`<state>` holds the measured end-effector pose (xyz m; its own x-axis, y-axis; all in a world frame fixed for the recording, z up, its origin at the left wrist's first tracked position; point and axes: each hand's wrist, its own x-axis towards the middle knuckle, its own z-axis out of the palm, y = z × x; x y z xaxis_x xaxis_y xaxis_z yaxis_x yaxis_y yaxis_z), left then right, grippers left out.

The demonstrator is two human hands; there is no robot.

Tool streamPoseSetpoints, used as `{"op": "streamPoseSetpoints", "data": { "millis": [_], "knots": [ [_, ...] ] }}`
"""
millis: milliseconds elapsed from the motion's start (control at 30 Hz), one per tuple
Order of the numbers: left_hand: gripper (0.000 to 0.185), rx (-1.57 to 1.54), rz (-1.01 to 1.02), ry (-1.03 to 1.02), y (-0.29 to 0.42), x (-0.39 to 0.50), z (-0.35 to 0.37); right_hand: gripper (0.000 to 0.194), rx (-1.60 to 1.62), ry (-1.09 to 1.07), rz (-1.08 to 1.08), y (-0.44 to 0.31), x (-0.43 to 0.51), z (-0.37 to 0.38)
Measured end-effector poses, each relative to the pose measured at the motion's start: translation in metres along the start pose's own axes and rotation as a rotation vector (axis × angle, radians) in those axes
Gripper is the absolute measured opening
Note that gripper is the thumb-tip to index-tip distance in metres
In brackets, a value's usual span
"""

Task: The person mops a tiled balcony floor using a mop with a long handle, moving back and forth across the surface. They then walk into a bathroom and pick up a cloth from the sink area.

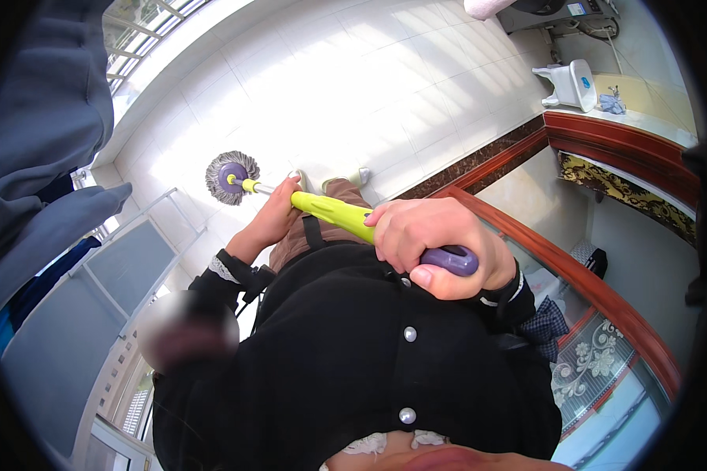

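Observation:
A spin mop (333,212) with a lime-green handle and purple end grip slants across the view in front of my body. My right hand (442,244) is closed around the handle's top, just by the purple loop. Lower down, my left hand (278,212) grips the pole where the green sleeve meets the metal shaft. The round mop head (231,176), with grey-and-white strands around a purple disc, rests on the white tiled floor (330,94) to the left of my feet.
Dark clothes (47,88) hang at the left above a grey folding rack (138,253). A barred window (147,29) is at the upper left. A red-brown wooden frame (565,282) runs along the right. A white plastic stool (568,85) stands near a tap (614,91) at the upper right.

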<state>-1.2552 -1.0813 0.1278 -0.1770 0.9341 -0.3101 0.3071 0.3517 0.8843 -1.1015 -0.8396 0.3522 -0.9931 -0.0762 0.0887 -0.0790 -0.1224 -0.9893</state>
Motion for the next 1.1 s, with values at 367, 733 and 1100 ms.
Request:
{"op": "streamPoseSetpoints", "data": {
  "millis": [367, 733, 1100],
  "knots": [
    [0.054, 0.027, 0.279, -0.187, 0.092, 0.135, 0.043, 0.005, -0.304, 0.144, -0.043, -0.09, -0.071, -0.078],
    [0.022, 0.027, 0.447, 0.058, 0.146, 0.25, 0.053, 0.012, -0.596, 0.127, -0.169, -0.132, -0.055, -0.12],
    [0.022, 0.145, 0.246, -0.057, 0.158, 0.38, -0.001, 0.021, -0.389, 0.565, -0.179, -0.098, -0.033, -0.253]
  ]
}}
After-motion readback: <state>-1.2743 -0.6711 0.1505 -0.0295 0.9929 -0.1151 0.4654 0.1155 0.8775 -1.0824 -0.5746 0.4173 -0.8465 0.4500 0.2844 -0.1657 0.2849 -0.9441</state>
